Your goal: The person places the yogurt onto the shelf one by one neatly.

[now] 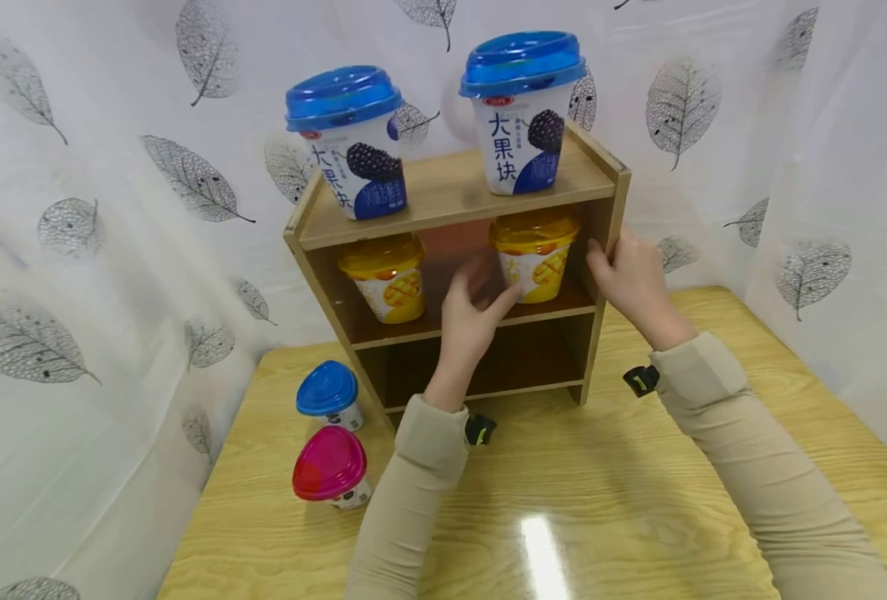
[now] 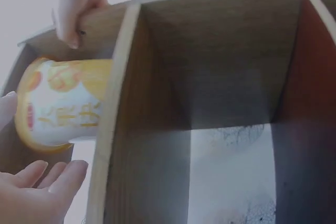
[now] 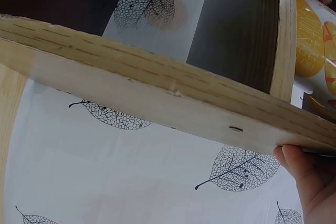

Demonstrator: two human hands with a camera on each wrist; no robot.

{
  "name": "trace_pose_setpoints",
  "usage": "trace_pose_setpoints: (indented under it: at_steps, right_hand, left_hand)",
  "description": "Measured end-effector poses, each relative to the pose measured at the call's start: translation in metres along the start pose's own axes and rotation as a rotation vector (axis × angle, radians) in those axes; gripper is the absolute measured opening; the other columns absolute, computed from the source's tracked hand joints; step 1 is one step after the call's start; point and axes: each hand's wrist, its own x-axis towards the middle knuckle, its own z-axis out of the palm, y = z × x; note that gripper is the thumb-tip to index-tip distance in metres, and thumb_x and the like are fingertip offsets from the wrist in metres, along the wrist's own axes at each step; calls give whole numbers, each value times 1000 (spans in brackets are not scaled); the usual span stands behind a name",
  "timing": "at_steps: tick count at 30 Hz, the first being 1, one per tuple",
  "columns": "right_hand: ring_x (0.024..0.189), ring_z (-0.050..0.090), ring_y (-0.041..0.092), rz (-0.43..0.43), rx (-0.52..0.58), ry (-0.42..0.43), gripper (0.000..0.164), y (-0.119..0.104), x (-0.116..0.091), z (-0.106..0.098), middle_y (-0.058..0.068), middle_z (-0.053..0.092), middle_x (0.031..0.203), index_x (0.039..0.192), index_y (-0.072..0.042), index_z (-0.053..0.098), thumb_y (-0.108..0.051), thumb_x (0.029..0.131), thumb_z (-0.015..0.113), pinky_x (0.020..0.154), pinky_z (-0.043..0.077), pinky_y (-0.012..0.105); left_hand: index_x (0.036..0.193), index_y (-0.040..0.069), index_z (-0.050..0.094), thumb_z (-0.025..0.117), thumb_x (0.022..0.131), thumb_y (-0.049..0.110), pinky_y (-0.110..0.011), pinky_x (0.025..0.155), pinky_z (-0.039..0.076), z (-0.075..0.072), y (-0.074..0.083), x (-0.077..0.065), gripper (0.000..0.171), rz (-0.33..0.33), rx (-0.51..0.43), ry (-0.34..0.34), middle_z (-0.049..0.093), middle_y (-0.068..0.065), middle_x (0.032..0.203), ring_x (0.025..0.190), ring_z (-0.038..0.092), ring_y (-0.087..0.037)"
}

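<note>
A small wooden shelf unit (image 1: 436,187) stands on the table. My right hand (image 1: 633,273) grips its right side panel, thumb on the inner face and fingers outside. My left hand (image 1: 468,321) reaches into the middle compartment with thumb and fingers spread, beside a yellow-lidded yogurt cup (image 1: 537,258). In the left wrist view this cup (image 2: 68,100) lies between the spread thumb and the fingers (image 2: 63,182), with a gap below it. Another yellow-lidded yogurt cup (image 1: 387,279) sits at the left of the same compartment.
Two blue-lidded yogurt cups (image 1: 361,146) (image 1: 522,117) stand on the unit's top. On the wooden table (image 1: 593,500), left of the unit, are a smaller blue-lidded cup (image 1: 328,393) and a pink-lidded cup (image 1: 331,465). Leaf-patterned sheeting (image 1: 151,275) hangs behind and at the sides.
</note>
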Motion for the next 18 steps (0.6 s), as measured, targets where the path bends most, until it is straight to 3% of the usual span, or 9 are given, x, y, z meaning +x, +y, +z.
trace_pose_setpoints:
  at_steps: [3, 7, 13, 18]
  right_hand:
    - [60, 55, 43, -2, 3, -2, 21, 0, 0, 0, 30, 58, 72, 90, 11, 52, -10, 86, 48, 51, 41, 50]
    - [59, 55, 42, -1, 4, -5, 22, 1, 1, 0, 29, 58, 71, 90, 10, 51, -10, 86, 48, 51, 41, 49]
    - [56, 52, 40, 7, -3, 0, 20, 0, 0, -1, 27, 56, 65, 86, 9, 51, -10, 86, 47, 49, 37, 47]
    - [57, 53, 41, 11, 4, -11, 21, 0, 0, 0, 29, 57, 68, 89, 10, 51, -10, 86, 47, 49, 39, 48]
  left_hand:
    - [128, 6, 41, 67, 78, 26, -35, 89, 40, -11, -3, -16, 60, 64, -22, -12, 45, -8, 126, 114, 43, -14]
    - [126, 2, 42, 65, 80, 25, -38, 87, 41, -26, -10, -38, 56, 132, 53, -36, 45, -13, 124, 111, 44, -18]
    - [120, 3, 48, 66, 79, 24, -37, 83, 42, -49, -25, -64, 50, 146, 203, -28, 49, -11, 116, 104, 47, -21]
    - [112, 0, 53, 68, 78, 19, -39, 76, 45, -68, -40, -84, 42, 164, 293, 23, 52, -15, 106, 93, 51, -22]
